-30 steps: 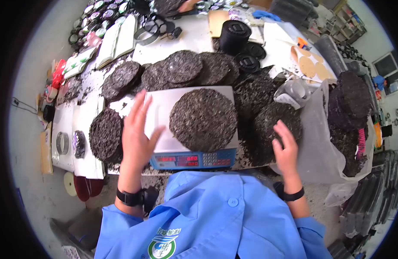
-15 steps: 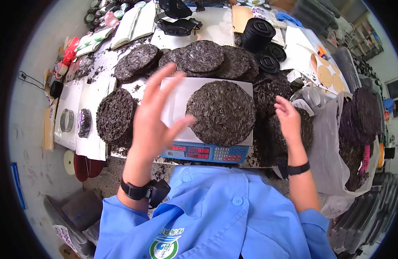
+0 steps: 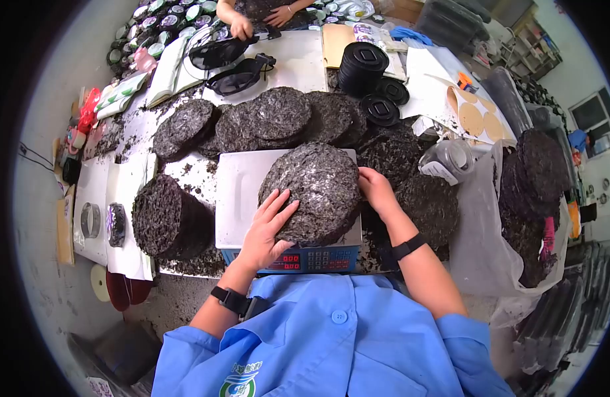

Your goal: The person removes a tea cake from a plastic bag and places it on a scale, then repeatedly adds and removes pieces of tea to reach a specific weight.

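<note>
A round, dark dried seaweed cake (image 3: 311,188) is over the pan of the digital scale (image 3: 235,192), covering its right part; whether its underside rests on the pan is hidden. My left hand (image 3: 268,235) grips the cake's near left side, fingers spread over the top and thumb at the near edge. At the far right edge, my right hand (image 3: 377,192) pinches the rim, its fingertips partly hidden. Part of the scale's red display (image 3: 289,263) shows below my left hand. A thick stack of seaweed cakes (image 3: 166,218) stands left of the scale.
More seaweed cakes (image 3: 275,116) lie behind the scale, others (image 3: 427,208) to its right. Black round lids (image 3: 363,69) are stacked at the back. A clear jar (image 3: 447,159) stands near a plastic bag (image 3: 487,225). Across the table, another person's hands (image 3: 242,28) are near black straps.
Both hands, raised and apart from the cake before, have come down onto it. The camera view has shifted, and another person's hands now appear at the top.
</note>
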The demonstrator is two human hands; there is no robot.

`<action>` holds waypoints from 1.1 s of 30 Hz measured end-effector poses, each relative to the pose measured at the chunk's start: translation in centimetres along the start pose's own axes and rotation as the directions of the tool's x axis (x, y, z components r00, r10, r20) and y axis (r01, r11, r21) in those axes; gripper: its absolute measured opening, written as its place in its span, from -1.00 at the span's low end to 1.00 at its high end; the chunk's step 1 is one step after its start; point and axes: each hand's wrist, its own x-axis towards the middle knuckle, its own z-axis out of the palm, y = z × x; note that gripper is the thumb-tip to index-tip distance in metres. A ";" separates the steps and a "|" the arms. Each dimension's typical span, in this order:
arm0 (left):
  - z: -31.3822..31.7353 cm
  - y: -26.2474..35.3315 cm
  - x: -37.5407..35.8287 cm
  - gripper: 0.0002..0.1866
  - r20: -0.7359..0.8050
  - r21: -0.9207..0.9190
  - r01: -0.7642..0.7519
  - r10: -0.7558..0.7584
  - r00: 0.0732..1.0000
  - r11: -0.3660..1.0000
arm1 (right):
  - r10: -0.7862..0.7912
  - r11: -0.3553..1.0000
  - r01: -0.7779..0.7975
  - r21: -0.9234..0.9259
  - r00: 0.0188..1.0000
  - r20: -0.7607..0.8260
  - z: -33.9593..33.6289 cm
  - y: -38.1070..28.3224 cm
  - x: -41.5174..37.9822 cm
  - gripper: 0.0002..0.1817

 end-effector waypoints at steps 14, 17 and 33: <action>1.6 1.8 0.0 0.00 0.156 0.421 0.085 -0.164 0.974 0.903 | 0.482 0.600 -0.216 0.770 0.866 -0.133 4.3 -0.6 0.2 -0.69; 1.7 1.9 0.0 0.00 0.144 0.434 0.069 -0.144 0.979 0.899 | 0.007 0.995 -0.066 -0.081 0.816 -0.578 0.8 1.0 0.7 -0.53; -9.9 2.9 0.1 -0.41 -0.438 0.184 0.165 -0.070 0.896 0.969 | 0.087 0.992 -0.077 0.095 0.991 -0.099 -5.0 -2.9 -8.2 -0.62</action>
